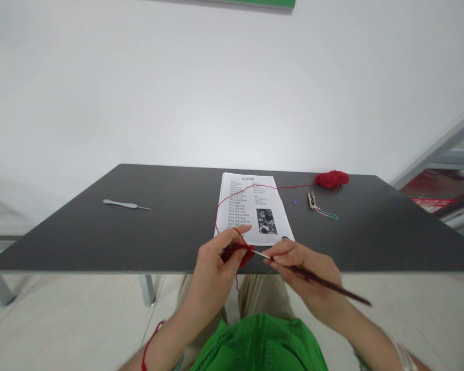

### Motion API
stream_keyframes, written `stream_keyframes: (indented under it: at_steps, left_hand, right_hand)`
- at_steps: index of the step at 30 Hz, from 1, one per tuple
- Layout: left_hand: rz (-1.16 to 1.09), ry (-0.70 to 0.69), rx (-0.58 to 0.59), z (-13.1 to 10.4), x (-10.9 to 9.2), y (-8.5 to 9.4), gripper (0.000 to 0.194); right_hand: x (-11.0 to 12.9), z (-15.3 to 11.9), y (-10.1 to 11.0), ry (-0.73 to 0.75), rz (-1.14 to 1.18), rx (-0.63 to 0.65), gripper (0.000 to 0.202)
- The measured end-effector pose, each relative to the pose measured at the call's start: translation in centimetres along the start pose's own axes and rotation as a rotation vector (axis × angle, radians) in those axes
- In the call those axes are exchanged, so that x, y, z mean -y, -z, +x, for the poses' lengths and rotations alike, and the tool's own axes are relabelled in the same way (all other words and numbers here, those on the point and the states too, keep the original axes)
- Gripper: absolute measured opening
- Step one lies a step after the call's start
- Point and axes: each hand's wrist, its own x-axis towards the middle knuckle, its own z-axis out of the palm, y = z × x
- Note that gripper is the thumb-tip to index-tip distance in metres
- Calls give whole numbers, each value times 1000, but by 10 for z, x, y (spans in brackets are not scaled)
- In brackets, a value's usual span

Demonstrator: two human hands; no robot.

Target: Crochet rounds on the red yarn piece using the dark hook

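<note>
Near the table's front edge, my left hand (215, 263) pinches a dark red crocheted piece (246, 256), its index finger stretched out with red yarn (216, 216) running over it. My right hand (299, 265) is closed round a crochet hook (328, 283) with a dark brown handle. The hook's thin metal tip points left and meets the red piece. From my left hand the yarn crosses the printed sheets (251, 206) to a red yarn ball (331, 179) at the back right. A short yarn end hangs below the piece.
A pale grey-blue handled tool (119, 204) lies at the left of the dark table (170, 216). Right of the sheets are a small purple ring (295, 202) and small snips (311, 199) with a pink and blue cord. A white wall stands behind.
</note>
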Motion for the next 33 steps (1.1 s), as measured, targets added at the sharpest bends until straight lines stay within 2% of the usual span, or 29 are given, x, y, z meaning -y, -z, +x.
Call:
stream_keyframes:
  at_steps: [3,5,6,7,9,11,13,15,16,18,21,23,25,29,33]
  left_hand:
    - [-91,56,3,0,0,0,28]
    - [-196,98,20,-1,1,-2,33]
    - [-259,127,35,-2,2,-4,38]
    - [-317,159,50,-3,2,-5,44]
    - [-414,226,63,-4,2,-8,52]
    - [-483,273,52,-4,2,-10,57]
    - [-555,310,43,-3,2,-10,56]
    - [-640,357,62,-1,2,-9,53]
    - [-679,382,77,0,2,-7,51]
    - [-730,423,111,2,4,-3,49]
    - [-741,419,133,5,5,4,49]
    - [-722,394,145,6,5,7,48]
    - [-688,376,165,7,5,10,47]
    - [-627,391,227,8,2,13,45]
    - [-579,426,276,9,-4,17,43]
  right_hand:
    - [-10,2,-8,-330,427,-141,11]
    - [-15,2,-18,-444,637,-186,7]
    - [-17,0,-23,-443,672,-206,7]
    - [-19,-3,-29,-396,645,-234,8]
    - [-21,-9,-36,-182,394,-288,14]
    - [-24,-15,-37,106,1,-259,23]
    - [-27,-18,-34,380,-336,-174,28]
    - [-31,-16,-31,534,-469,-106,32]
    - [-33,-15,-31,548,-439,-116,32]
    - [-35,-11,-33,408,-219,-176,29]
    - [-35,-7,-36,37,261,-270,14]
    - [-32,-7,-34,-111,433,-278,9]
    - [-27,-6,-28,-122,436,-256,11]
    - [-15,-3,-13,-29,294,-161,16]
    - [-9,2,-4,-44,290,-93,15]
